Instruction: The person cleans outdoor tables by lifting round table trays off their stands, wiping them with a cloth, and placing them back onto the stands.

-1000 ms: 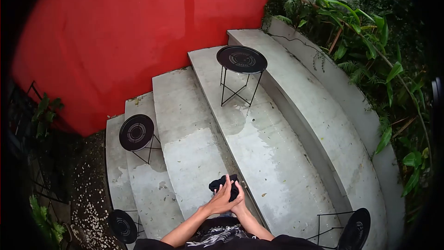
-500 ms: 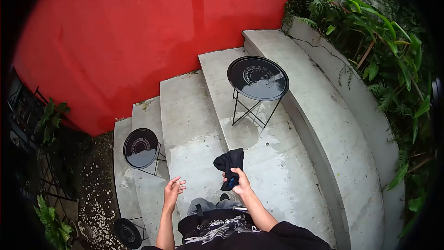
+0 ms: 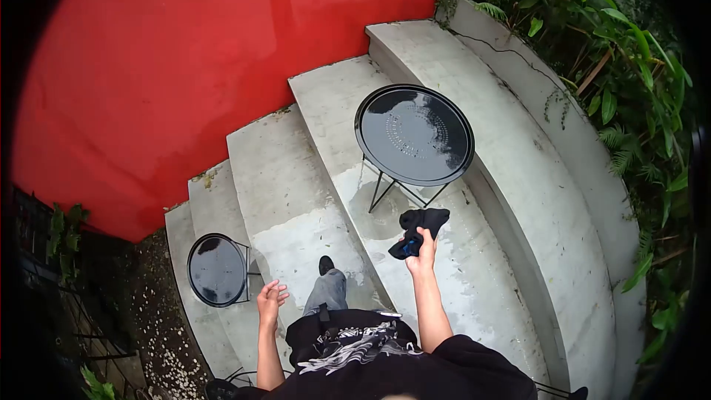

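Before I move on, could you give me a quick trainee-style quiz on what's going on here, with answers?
1. Multiple choice: what does the right hand hold? A, a leaf; B, a black cloth; C, a round table.
2. True or false: the left hand holds nothing.
3. Fill in the colour: the wall beyond the grey steps is ____.

Key:
1. B, the black cloth.
2. True; its fingers are slightly curled around nothing.
3. Red.
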Motion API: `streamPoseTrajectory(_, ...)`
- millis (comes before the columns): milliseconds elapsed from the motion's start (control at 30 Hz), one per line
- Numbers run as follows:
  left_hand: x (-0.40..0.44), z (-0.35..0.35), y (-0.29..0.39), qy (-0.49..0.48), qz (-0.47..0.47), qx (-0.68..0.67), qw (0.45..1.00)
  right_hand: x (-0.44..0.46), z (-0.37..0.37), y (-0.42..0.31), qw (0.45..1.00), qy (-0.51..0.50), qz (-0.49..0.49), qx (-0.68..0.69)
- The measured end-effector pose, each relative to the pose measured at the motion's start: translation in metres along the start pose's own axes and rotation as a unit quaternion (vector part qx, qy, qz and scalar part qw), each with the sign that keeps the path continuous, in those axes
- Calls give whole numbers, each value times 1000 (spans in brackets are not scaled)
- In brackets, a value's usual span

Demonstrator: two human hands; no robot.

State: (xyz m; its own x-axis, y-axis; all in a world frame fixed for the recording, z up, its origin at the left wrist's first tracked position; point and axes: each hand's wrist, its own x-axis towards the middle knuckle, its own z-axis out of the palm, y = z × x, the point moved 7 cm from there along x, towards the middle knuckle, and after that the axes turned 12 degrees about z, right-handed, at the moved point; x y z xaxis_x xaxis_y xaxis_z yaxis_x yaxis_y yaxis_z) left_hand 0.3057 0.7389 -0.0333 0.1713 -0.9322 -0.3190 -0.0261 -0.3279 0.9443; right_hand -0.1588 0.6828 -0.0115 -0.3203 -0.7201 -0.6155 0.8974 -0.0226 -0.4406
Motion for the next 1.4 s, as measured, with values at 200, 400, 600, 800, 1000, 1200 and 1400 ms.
streamPoseTrajectory(200,159,-14,98,-36,49,24,998,52,110,-47,961,103,-255,-41)
streamPoseTrajectory(400,241,-14,148,-44,60,37,997,76,160,-88,812,255,-460,-255)
streamPoseTrajectory(600,308,24,138,-72,16,44,996,135,168,-38,747,272,-475,-378)
streamPoseTrajectory(800,380,73,186,-76,33,67,994,192,291,52,755,165,-429,-468)
streamPoseTrajectory(1000,439,138,254,-126,56,95,986,310,382,25,792,143,-425,-414)
streamPoseTrajectory(1200,468,194,279,-200,77,95,972,400,376,-61,736,194,-418,-496)
streamPoseTrajectory(1400,497,282,303,-323,107,111,934,360,303,-123,598,298,-345,-659)
